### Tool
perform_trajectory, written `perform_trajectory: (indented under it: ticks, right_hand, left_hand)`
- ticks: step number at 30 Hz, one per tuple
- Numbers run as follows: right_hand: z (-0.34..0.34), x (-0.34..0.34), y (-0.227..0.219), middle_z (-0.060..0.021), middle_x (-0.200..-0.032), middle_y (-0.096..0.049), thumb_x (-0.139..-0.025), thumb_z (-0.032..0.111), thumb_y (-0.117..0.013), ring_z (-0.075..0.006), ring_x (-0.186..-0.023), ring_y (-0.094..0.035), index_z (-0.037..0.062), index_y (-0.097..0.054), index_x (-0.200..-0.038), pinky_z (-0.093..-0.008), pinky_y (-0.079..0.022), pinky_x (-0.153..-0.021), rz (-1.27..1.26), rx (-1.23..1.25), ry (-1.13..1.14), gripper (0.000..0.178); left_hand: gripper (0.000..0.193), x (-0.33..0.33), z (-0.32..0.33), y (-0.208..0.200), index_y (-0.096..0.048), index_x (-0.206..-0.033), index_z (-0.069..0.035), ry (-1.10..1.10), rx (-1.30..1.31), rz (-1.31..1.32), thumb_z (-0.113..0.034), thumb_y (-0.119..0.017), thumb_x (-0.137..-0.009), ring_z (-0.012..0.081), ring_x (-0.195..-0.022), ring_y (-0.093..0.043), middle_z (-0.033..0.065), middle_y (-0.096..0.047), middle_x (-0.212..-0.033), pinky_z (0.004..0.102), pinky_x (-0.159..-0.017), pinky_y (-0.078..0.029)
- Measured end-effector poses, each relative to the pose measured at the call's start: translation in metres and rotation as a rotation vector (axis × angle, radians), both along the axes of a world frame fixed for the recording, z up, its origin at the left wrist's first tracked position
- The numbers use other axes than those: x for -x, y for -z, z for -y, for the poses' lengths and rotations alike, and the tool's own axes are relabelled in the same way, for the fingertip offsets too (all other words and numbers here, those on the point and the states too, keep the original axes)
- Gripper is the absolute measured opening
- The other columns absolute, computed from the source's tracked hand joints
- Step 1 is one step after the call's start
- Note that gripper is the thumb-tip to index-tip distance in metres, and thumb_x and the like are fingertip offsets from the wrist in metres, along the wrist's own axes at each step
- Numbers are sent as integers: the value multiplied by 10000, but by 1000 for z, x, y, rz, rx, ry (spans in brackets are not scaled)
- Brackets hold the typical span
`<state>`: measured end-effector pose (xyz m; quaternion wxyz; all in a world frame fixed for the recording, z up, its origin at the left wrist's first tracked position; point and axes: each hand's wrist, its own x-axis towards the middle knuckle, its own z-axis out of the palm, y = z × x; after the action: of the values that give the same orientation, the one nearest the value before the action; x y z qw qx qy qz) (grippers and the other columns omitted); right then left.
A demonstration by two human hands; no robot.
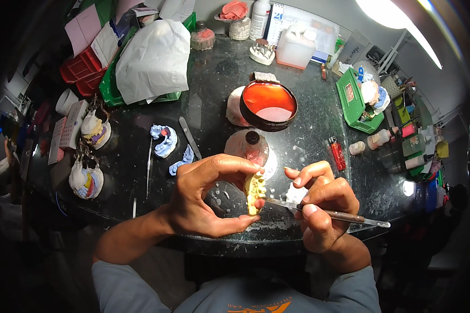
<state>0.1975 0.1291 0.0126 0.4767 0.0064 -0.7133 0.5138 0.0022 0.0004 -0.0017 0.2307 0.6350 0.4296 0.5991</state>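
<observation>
Both hands work above the near edge of the dark speckled stone counter (308, 120): the left hand (206, 195) pinches a small yellow plaster dental cast (255, 192) between thumb and fingertips, while the right hand (321, 206) grips a slim metal carving tool with a brown handle (331, 213), its tip touching the cast. Beyond them sits a round bowl of orange-red liquid (268, 105).

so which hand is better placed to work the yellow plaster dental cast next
Right, probably: the right hand grips the slim metal carving tool, tip at the yellow plaster dental cast, which the left hand pinches.
</observation>
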Motion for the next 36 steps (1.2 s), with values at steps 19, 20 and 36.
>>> perform_trajectory:
  ticks: [19,20,36]
  right_hand:
    - [2,-1,-5,-69,-596,-558,-801,35,-609,-258,-862,-628,-6,-599,-827,-521,-575,-912,44,14,5,50]
    - [1,-1,-5,-69,-596,-558,-801,35,-609,-258,-862,-628,-6,-599,-827,-521,-575,-912,42,14,4,50]
    - [1,-1,-1,-81,-643,-590,-799,35,-625,-278,-878,-620,-22,-595,-839,-503,-575,-894,60,49,9,76]
  left_hand:
    - [724,1,-1,0,-558,-1258,44,27,7,12,36,-920,-631,248,-1126,-677,234,-642,-1226,332,-924,-585]
    - [724,1,-1,0,-558,-1258,44,26,8,10,36,-920,-631,248,-1126,-677,234,-642,-1226,332,-924,-585]
    - [662,0,-2,-5,-610,-1253,53,-50,10,-57,10,-892,-655,176,-956,-692,166,-633,-1139,286,-832,-588]
